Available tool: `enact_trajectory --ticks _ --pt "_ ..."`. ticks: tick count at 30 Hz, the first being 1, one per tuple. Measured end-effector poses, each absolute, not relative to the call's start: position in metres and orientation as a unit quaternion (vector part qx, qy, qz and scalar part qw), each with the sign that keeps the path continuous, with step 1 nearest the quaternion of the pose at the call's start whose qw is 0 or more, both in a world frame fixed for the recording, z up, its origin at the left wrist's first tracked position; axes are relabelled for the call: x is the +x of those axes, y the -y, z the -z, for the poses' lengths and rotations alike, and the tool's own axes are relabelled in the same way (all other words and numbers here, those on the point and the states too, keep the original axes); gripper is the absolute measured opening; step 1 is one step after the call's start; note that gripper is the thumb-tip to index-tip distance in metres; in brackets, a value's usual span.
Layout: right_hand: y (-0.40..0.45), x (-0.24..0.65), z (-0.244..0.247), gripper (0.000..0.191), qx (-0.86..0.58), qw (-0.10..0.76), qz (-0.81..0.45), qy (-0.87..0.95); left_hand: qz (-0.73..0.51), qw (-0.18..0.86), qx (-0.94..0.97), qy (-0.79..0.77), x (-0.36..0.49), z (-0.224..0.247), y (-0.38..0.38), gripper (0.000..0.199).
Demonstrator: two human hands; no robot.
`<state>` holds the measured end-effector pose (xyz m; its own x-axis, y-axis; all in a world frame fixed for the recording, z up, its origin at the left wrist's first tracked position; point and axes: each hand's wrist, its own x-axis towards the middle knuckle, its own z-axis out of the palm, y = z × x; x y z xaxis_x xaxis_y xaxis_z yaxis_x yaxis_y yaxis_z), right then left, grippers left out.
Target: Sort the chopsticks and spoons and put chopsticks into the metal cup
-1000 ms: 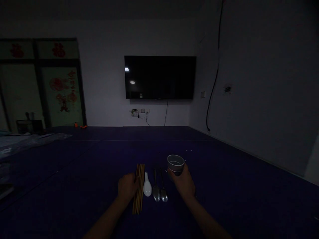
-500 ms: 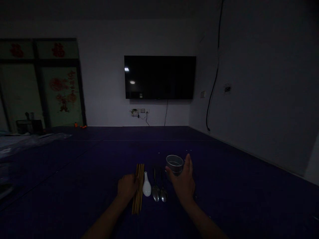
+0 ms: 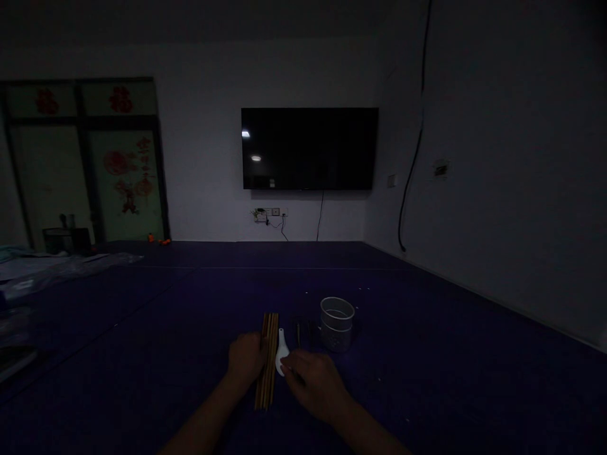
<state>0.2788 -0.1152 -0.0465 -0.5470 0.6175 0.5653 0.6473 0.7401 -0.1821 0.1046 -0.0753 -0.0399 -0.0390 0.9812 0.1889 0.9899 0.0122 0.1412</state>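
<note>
A bundle of wooden chopsticks [image 3: 267, 379] lies lengthwise in front of me. My left hand [image 3: 246, 359] is closed at its left side, fingertips against the nearest sticks. Just right of the bundle rests a white soup spoon [image 3: 281, 347], handle pointing away. Over the lower right of its bowl, my right hand [image 3: 313, 382] has its fingers curled and tips close together; what they pinch, if anything, is hidden. This hand covers the bowls of two metal spoons, whose dark handles [image 3: 298, 332] show beyond it. A grey metal cup [image 3: 336, 325] stands upright behind my right hand, untouched.
All of this lies on a dark blue surface [image 3: 190, 328]. Clear plastic wrapping [image 3: 71, 272] is at the far left, with small orange objects [image 3: 164, 241] at the back. A black television [image 3: 310, 148] hangs on the wall; a black cable [image 3: 411, 183] runs down at right.
My right hand has left the metal cup, moving left and toward me over the spoons, its fingers closing in. The cup now stands alone. My left hand stays at the chopsticks.
</note>
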Motion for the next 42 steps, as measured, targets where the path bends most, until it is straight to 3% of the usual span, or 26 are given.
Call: enact_trajectory --ticks 42 --pt "0.099 0.282 0.058 0.027 -0.398 0.319 0.016 0.86 0.087 0.005 -0.688 0.721 0.104 0.036 0.075 0.037"
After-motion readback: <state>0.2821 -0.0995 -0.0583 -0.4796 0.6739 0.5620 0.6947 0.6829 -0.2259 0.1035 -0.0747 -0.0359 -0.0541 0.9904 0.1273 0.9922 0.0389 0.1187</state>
